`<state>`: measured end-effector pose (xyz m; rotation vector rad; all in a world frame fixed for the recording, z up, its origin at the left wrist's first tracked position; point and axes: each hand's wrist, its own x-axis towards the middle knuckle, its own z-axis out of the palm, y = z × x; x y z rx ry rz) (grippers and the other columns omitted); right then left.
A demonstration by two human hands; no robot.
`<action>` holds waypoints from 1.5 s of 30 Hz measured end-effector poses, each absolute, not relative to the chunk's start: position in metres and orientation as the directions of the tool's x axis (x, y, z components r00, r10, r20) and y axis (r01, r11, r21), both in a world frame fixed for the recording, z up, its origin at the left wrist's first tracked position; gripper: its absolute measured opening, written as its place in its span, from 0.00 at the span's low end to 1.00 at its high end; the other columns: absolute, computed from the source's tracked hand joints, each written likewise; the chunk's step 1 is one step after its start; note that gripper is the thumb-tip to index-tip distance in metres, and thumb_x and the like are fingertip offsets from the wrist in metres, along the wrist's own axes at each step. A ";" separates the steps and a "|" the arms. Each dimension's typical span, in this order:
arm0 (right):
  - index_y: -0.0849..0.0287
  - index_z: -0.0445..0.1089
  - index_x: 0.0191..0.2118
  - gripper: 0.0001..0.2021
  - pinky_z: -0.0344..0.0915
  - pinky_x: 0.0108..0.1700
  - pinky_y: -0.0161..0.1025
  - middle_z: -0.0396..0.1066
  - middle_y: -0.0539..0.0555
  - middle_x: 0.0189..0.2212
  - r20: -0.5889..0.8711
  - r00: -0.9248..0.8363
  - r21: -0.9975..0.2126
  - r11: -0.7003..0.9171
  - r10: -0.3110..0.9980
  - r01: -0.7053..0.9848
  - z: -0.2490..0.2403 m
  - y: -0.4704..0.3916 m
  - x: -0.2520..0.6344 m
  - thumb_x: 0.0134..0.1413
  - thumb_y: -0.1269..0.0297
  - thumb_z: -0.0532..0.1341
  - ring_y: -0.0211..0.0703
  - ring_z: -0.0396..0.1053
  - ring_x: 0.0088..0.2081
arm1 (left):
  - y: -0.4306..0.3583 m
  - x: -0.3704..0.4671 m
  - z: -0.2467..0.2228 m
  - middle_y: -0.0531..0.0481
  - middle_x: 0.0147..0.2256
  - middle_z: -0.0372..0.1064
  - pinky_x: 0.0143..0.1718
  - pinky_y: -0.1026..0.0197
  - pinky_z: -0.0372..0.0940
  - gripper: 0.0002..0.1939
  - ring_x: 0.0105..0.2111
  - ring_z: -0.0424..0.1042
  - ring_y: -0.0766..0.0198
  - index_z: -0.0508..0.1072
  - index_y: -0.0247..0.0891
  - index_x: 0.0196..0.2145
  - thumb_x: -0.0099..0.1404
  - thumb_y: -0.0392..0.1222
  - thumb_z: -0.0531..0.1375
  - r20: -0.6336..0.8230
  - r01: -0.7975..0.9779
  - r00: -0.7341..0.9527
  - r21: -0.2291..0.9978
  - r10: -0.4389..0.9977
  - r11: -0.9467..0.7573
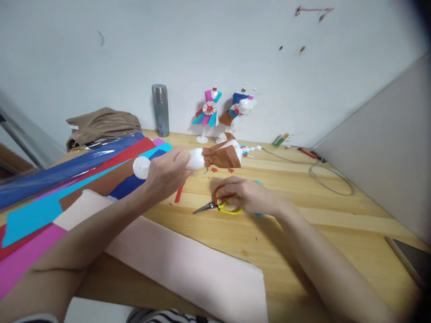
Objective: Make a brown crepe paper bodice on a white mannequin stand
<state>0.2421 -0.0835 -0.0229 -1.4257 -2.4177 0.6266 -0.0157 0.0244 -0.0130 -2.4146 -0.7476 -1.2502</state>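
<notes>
My left hand (169, 172) is wrapped round a small white mannequin stand (197, 158), held sideways above the table. Brown material (225, 154) covers the far part of the figure, and its round white base (141, 167) pokes out on the near side of the hand. Low over the wood, my right hand (249, 194) has its fingers closed at the red and yellow handles of a pair of scissors (212, 205). The blades point left, seemingly slightly apart. A red strip (180, 192) and small red flower cut-outs (214, 170) lie close by.
Coloured sheets (33, 220) pile up at the left, with a pale pink sheet (188, 260) across the front. A flask (160, 110), brown cloth (104, 125) and dressed mini mannequins (208, 109) stand or lie along the wall. A cable (332, 163) and a dark flat device (411, 260) are at right.
</notes>
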 end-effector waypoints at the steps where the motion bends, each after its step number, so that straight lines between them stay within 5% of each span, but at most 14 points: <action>1: 0.55 0.80 0.44 0.13 0.68 0.50 0.41 0.78 0.57 0.47 0.022 -0.478 -0.522 0.418 0.878 0.744 -0.017 -0.086 0.244 0.59 0.73 0.61 0.46 0.75 0.46 | 0.026 -0.016 -0.014 0.48 0.32 0.76 0.25 0.63 0.56 0.06 0.28 0.73 0.64 0.66 0.39 0.28 0.62 0.34 0.60 0.842 0.576 0.484 -0.101 0.239 -0.811; 6: 0.58 0.79 0.38 0.14 0.70 0.36 0.39 0.80 0.55 0.32 0.196 -0.275 -0.674 0.333 0.941 0.660 0.018 -0.111 0.245 0.60 0.52 0.64 0.44 0.75 0.33 | 0.027 -0.018 -0.012 0.45 0.39 0.78 0.26 0.63 0.58 0.06 0.32 0.75 0.63 0.68 0.38 0.30 0.66 0.32 0.58 0.867 0.580 0.496 -0.298 0.038 -0.758; 12: 0.60 0.72 0.21 0.26 0.59 0.21 0.32 0.68 0.50 0.16 0.272 0.111 -0.853 0.186 0.956 0.488 0.039 -0.133 0.223 0.50 0.39 0.68 0.35 0.61 0.19 | 0.026 -0.018 -0.014 0.44 0.41 0.78 0.28 0.62 0.60 0.05 0.32 0.73 0.63 0.68 0.39 0.32 0.68 0.34 0.58 0.831 0.553 0.556 -0.389 -0.021 -0.737; 17: 0.59 0.66 0.17 0.22 0.50 0.19 0.31 0.60 0.46 0.13 0.442 0.280 -0.793 0.226 0.852 0.566 0.040 -0.131 0.221 0.51 0.50 0.69 0.30 0.54 0.17 | 0.027 -0.016 -0.016 0.45 0.41 0.78 0.31 0.62 0.61 0.08 0.33 0.71 0.63 0.65 0.40 0.31 0.68 0.34 0.59 0.832 0.542 0.546 -0.443 -0.102 -0.714; 23: 0.57 0.72 0.23 0.08 0.58 0.25 0.32 0.69 0.46 0.19 0.634 0.297 -0.666 0.308 0.714 0.680 0.034 -0.128 0.223 0.48 0.63 0.68 0.32 0.62 0.22 | 0.030 -0.014 -0.019 0.49 0.41 0.78 0.33 0.62 0.62 0.11 0.33 0.71 0.65 0.65 0.41 0.30 0.69 0.29 0.54 0.813 0.528 0.571 -0.473 -0.117 -0.705; 26: 0.56 0.75 0.27 0.06 0.61 0.27 0.33 0.72 0.47 0.22 0.585 0.306 -0.700 0.278 0.751 0.658 0.029 -0.125 0.228 0.48 0.62 0.69 0.33 0.65 0.24 | 0.029 -0.012 -0.021 0.48 0.40 0.78 0.31 0.63 0.61 0.08 0.36 0.74 0.64 0.66 0.40 0.30 0.66 0.31 0.58 0.825 0.498 0.564 -0.314 0.027 -0.808; 30: 0.55 0.77 0.33 0.08 0.66 0.32 0.37 0.75 0.50 0.26 0.515 0.373 -0.781 0.243 0.772 0.575 0.023 -0.120 0.236 0.47 0.59 0.70 0.37 0.70 0.29 | 0.025 -0.008 -0.018 0.50 0.33 0.75 0.28 0.63 0.59 0.13 0.32 0.72 0.64 0.62 0.40 0.26 0.58 0.36 0.65 0.750 0.423 0.494 0.235 0.440 -0.875; 33: 0.56 0.78 0.35 0.10 0.67 0.34 0.40 0.75 0.52 0.28 0.474 0.389 -0.806 0.211 0.790 0.553 0.021 -0.117 0.237 0.47 0.57 0.71 0.40 0.71 0.30 | 0.026 -0.006 -0.013 0.56 0.25 0.65 0.28 0.63 0.59 0.24 0.26 0.66 0.67 0.53 0.41 0.24 0.53 0.42 0.70 0.571 0.255 0.421 0.671 0.705 -0.696; 35: 0.56 0.77 0.34 0.12 0.67 0.34 0.41 0.76 0.53 0.28 0.454 0.383 -0.810 0.195 0.805 0.553 0.021 -0.115 0.234 0.46 0.56 0.72 0.41 0.71 0.30 | 0.030 -0.004 -0.013 0.58 0.23 0.61 0.28 0.62 0.61 0.25 0.26 0.66 0.66 0.52 0.42 0.25 0.52 0.43 0.70 0.453 0.075 0.416 0.847 0.788 -0.526; 39: 0.56 0.76 0.34 0.12 0.68 0.33 0.41 0.77 0.54 0.29 0.365 0.329 -0.831 0.146 0.871 0.537 0.014 -0.110 0.227 0.46 0.55 0.71 0.42 0.72 0.30 | 0.042 0.001 -0.023 0.50 0.35 0.74 0.40 0.55 0.70 0.22 0.38 0.77 0.57 0.64 0.40 0.39 0.50 0.40 0.70 0.318 -0.225 0.509 0.946 0.799 -0.233; 42: 0.56 0.76 0.35 0.13 0.69 0.33 0.42 0.77 0.54 0.29 0.309 0.253 -0.839 0.137 0.917 0.527 0.000 -0.105 0.221 0.48 0.53 0.70 0.44 0.72 0.30 | 0.047 0.006 -0.036 0.41 0.45 0.78 0.50 0.50 0.70 0.28 0.47 0.78 0.52 0.67 0.36 0.49 0.52 0.40 0.70 0.271 -0.299 0.597 0.949 0.755 -0.105; 45: 0.55 0.76 0.36 0.13 0.72 0.33 0.43 0.77 0.55 0.33 0.266 0.174 -0.858 0.150 0.948 0.491 -0.017 -0.099 0.213 0.50 0.52 0.69 0.45 0.73 0.30 | 0.049 0.011 -0.046 0.38 0.47 0.78 0.56 0.48 0.67 0.25 0.49 0.77 0.51 0.70 0.34 0.49 0.55 0.42 0.69 0.257 -0.321 0.643 0.946 0.721 -0.052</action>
